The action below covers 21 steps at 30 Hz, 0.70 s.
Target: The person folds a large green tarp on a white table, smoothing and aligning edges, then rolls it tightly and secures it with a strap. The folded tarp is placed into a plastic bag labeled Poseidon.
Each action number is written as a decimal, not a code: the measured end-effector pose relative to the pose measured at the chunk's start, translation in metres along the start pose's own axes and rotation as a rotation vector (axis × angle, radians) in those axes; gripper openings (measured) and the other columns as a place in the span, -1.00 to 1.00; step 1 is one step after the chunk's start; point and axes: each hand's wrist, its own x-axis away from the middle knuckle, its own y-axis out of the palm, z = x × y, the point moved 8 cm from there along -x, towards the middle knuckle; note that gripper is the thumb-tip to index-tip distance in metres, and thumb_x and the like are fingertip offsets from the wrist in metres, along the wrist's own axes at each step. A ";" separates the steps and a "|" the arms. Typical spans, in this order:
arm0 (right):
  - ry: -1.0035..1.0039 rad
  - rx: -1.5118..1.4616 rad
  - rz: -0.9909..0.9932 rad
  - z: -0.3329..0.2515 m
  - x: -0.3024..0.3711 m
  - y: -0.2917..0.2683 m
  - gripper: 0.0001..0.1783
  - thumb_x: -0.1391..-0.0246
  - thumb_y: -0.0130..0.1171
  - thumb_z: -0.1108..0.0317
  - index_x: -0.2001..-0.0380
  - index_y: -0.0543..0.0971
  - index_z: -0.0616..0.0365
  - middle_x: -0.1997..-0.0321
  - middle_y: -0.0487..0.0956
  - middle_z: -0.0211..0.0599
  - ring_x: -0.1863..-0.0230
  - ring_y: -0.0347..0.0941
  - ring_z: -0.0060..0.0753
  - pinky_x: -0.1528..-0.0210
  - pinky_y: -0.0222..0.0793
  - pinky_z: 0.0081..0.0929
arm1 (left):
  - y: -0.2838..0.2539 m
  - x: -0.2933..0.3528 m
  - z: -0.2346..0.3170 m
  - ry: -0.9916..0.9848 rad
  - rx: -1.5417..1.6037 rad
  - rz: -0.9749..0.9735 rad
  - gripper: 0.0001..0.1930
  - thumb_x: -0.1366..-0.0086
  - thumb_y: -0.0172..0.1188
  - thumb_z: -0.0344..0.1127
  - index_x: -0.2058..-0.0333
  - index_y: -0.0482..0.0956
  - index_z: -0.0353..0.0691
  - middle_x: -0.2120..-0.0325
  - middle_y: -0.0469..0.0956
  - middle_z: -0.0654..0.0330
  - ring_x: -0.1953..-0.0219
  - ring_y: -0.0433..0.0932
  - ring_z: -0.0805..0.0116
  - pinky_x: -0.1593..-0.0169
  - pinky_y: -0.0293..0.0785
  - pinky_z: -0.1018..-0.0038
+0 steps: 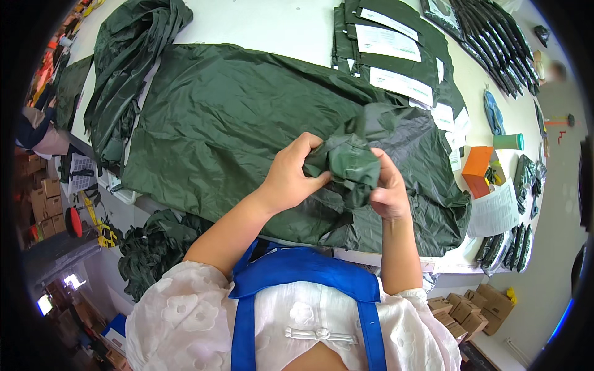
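Observation:
A large dark green fabric garment (229,117) lies spread and wrinkled over the white table in front of me. At its right part I hold up a bunched piece of the same cloth. My left hand (292,170) pinches the left side of this bunch between thumb and fingers. My right hand (391,188) grips the bunch from the right, thumb and fingers curled on its edge. Between the hands the cloth is gathered into a rounded fold. Whether it is a hood or another part, I cannot tell.
Folded green garments with white paper sheets (388,43) are stacked at the far right. Beyond them lie dark plastic-wrapped packs (489,37). An orange box (477,172) and a green roll (508,141) stand at right. More green cloth (127,74) lies at left; a person (43,133) is beyond.

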 end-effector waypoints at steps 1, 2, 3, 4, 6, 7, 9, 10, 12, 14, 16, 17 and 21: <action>0.018 0.060 0.075 0.005 0.001 -0.005 -0.32 0.36 0.46 0.52 0.07 0.39 0.15 0.09 0.48 -0.48 0.03 0.37 -0.54 -0.03 0.25 -0.59 | 0.000 0.003 -0.001 0.050 -0.072 0.081 -0.56 0.04 0.39 -0.44 0.20 0.36 -0.26 0.29 0.47 0.05 0.28 0.49 0.14 0.18 0.42 0.38; -0.069 0.331 0.233 -0.005 0.000 -0.003 -0.60 0.30 0.36 0.59 0.32 0.44 0.13 0.36 0.47 -0.57 0.31 0.35 -0.62 0.20 0.26 -0.70 | 0.001 0.006 0.003 0.102 -0.142 0.163 -0.56 0.04 0.39 -0.44 0.20 0.36 -0.25 0.30 0.46 0.03 0.30 0.49 0.09 0.21 0.43 0.35; -0.177 0.517 0.379 -0.012 0.000 -0.010 -0.65 0.28 0.30 0.62 0.38 0.41 0.12 0.42 0.41 -0.59 0.35 0.30 -0.63 0.26 0.23 -0.70 | 0.004 0.009 0.008 0.124 -0.115 0.219 -0.55 0.04 0.38 -0.45 0.19 0.35 -0.26 0.33 0.47 0.06 0.30 0.49 0.15 0.21 0.43 0.37; -0.279 0.704 0.526 -0.017 0.003 -0.020 -0.69 0.27 0.24 0.65 0.45 0.38 0.11 0.48 0.36 -0.61 0.40 0.24 -0.64 0.31 0.20 -0.69 | 0.009 0.015 0.017 0.140 -0.084 0.275 -0.55 0.04 0.38 -0.46 0.19 0.34 -0.27 0.36 0.47 0.09 0.30 0.49 0.20 0.20 0.43 0.39; -0.411 0.811 0.801 -0.024 0.000 -0.038 -0.72 0.29 0.04 0.72 0.59 0.24 0.09 0.59 0.17 -0.59 0.48 0.05 -0.63 0.46 0.08 -0.65 | 0.022 0.025 0.048 0.343 -0.006 0.326 -0.60 0.04 0.38 -0.47 0.22 0.40 -0.24 0.39 0.44 0.11 0.33 0.47 0.25 0.28 0.42 0.38; -0.521 0.666 0.800 -0.023 -0.004 -0.050 -0.71 0.33 -0.01 0.73 0.60 0.20 0.09 0.60 0.13 -0.54 0.49 0.02 -0.64 0.47 0.02 -0.66 | 0.045 0.032 0.044 0.399 -0.083 0.025 -0.75 0.00 0.32 -0.52 0.31 0.51 -0.22 0.40 0.39 0.12 0.36 0.42 0.27 0.32 0.38 0.37; -0.588 0.473 0.769 -0.026 -0.005 -0.065 -0.67 0.32 0.01 0.72 0.64 0.14 0.08 0.61 0.07 -0.52 0.51 -0.03 -0.64 0.50 -0.07 -0.65 | 0.044 0.033 0.041 0.547 -0.272 0.005 -0.87 -0.01 0.24 -0.58 0.45 0.58 -0.21 0.42 0.35 0.13 0.39 0.38 0.25 0.35 0.35 0.40; -0.614 0.560 0.759 -0.028 -0.005 -0.057 -0.66 0.32 0.02 0.72 0.65 0.13 0.08 0.61 0.06 -0.52 0.52 -0.04 -0.64 0.50 -0.08 -0.64 | 0.035 0.023 0.017 0.416 -0.298 0.109 -0.85 0.02 0.19 -0.63 0.49 0.60 -0.21 0.44 0.33 0.11 0.41 0.37 0.21 0.36 0.35 0.41; -0.679 0.744 0.739 -0.038 -0.001 -0.030 -0.64 0.31 0.05 0.72 0.66 0.11 0.08 0.61 0.04 -0.54 0.52 -0.05 -0.64 0.51 -0.11 -0.64 | 0.000 -0.005 0.005 0.341 -0.424 0.331 -0.85 0.02 0.15 -0.67 0.44 0.56 -0.33 0.41 0.36 0.08 0.40 0.40 0.19 0.38 0.36 0.42; -0.394 0.805 0.532 -0.025 -0.012 -0.014 -0.68 0.25 0.20 0.61 0.64 0.22 0.14 0.58 0.19 -0.47 0.49 0.10 -0.59 0.47 0.07 -0.61 | -0.016 -0.023 -0.012 0.153 -0.327 0.292 -0.70 -0.03 0.17 -0.63 0.20 0.51 -0.32 0.26 0.41 0.02 0.24 0.46 0.13 0.18 0.39 0.43; -0.280 0.776 0.250 -0.019 -0.026 -0.016 -0.78 0.15 0.31 0.38 0.47 0.47 0.19 0.34 0.48 -0.29 0.26 0.42 -0.36 0.16 0.37 -0.50 | -0.028 -0.031 -0.032 0.015 -0.223 0.207 -0.48 -0.05 0.19 -0.60 -0.04 0.37 -0.30 0.09 0.42 -0.03 0.08 0.45 0.11 0.00 0.34 0.44; -0.442 1.066 0.233 -0.030 -0.029 -0.031 -0.69 0.08 0.27 0.27 0.26 0.52 0.18 0.07 0.50 -0.12 -0.05 0.39 -0.12 -0.14 0.27 -0.30 | -0.035 -0.033 -0.048 -0.076 -0.187 0.150 -0.37 -0.06 0.19 -0.58 -0.16 0.26 -0.30 -0.01 0.40 -0.04 0.00 0.44 0.12 -0.08 0.30 0.45; -0.086 1.892 0.846 -0.032 -0.022 -0.204 -0.30 -0.16 0.01 -0.09 -0.33 0.11 -0.30 -0.47 -0.10 -0.26 -0.45 -0.29 0.20 -0.26 -0.34 0.48 | -0.066 -0.059 -0.105 -0.605 -0.191 -0.052 -0.23 -0.04 0.14 -0.60 -0.27 0.10 -0.26 0.05 0.48 -0.04 0.39 0.55 0.28 0.39 0.47 0.48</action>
